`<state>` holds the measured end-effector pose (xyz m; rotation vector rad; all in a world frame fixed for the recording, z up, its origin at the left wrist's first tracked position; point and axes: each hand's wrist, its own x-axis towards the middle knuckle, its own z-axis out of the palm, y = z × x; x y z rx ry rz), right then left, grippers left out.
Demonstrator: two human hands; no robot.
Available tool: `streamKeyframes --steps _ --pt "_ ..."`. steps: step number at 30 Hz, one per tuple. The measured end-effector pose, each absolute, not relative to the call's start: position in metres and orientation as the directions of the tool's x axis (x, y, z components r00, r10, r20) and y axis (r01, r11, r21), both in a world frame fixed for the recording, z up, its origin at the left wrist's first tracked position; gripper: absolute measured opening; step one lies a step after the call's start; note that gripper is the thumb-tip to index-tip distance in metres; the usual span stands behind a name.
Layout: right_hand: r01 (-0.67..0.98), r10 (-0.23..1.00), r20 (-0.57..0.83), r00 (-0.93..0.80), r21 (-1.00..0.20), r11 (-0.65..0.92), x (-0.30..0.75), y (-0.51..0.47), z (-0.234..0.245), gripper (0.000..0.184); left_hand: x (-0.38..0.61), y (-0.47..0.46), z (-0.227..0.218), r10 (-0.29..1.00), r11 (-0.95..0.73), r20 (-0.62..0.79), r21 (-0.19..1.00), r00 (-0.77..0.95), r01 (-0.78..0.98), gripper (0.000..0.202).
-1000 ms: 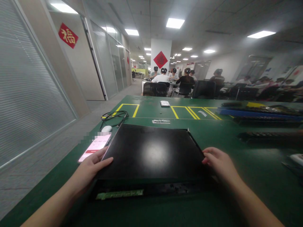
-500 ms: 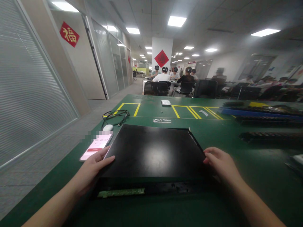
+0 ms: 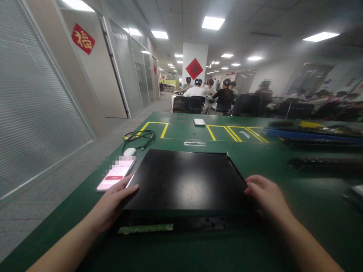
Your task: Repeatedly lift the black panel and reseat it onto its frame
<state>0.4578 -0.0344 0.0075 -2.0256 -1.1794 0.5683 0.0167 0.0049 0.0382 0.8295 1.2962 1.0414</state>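
Note:
A flat, glossy black panel lies before me over a dark frame or case, its upper face reflecting the ceiling light. My left hand grips its left edge, thumb on top and the other fingers along the side or beneath. At the right edge, my right hand pinches with thumb and fingertips. Along the near side, below the panel, a green strip like a circuit board shows in the dark frame. A thin rim of the frame sticks out behind the panel's far right corner.
Left of the panel are a lit phone, a white mouse and a coiled black cable. Farther back lie a small silver drive-like box and white scraps. Dark parts and a blue tray stand right.
Both hands keep their hold on the panel's edges. The whole view has shifted very slightly; the panel itself has hardly moved.

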Motion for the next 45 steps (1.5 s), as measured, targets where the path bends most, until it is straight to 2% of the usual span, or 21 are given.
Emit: streamKeyframes --steps 3,9,15,22,29,34,38,45 --pt "0.568 0.875 -0.017 0.484 -0.754 -0.329 0.458 -0.035 0.008 0.028 0.016 0.005 0.039 0.935 0.348 -0.355 0.928 -0.03 -0.134 0.069" --pt "0.627 0.905 -0.025 0.426 -0.713 -0.314 0.455 -0.036 0.01 0.027 0.015 0.006 0.039 0.945 0.322 -0.327 0.935 -0.007 -0.145 0.06" --pt "0.69 0.933 -0.021 0.358 -0.667 -0.28 0.449 -0.038 0.015 0.029 0.016 0.007 0.04 0.944 0.325 -0.329 0.939 -0.02 -0.118 0.063" --pt "0.757 0.939 -0.006 0.344 -0.59 -0.281 0.45 -0.038 0.013 0.029 0.019 0.005 0.043 0.944 0.325 -0.33 0.939 -0.027 -0.116 0.064" --pt "0.756 0.935 0.015 0.354 -0.594 -0.276 0.448 -0.039 0.016 0.031 0.02 0.006 0.043 0.944 0.324 -0.329 0.938 -0.029 -0.122 0.061" --pt "0.791 0.944 0.014 0.329 -0.55 -0.268 0.448 -0.039 0.017 0.031 0.024 0.005 0.046 0.935 0.341 -0.35 0.933 -0.063 -0.119 0.055" --pt "0.846 0.961 0.023 0.277 -0.479 -0.232 0.446 -0.04 0.019 0.03 0.023 0.005 0.044 0.938 0.333 -0.342 0.934 -0.055 -0.127 0.058" --pt "0.866 0.966 0.03 0.257 -0.452 -0.216 0.444 -0.04 0.02 0.03 0.019 0.007 0.039 0.945 0.322 -0.327 0.936 -0.013 -0.141 0.061"
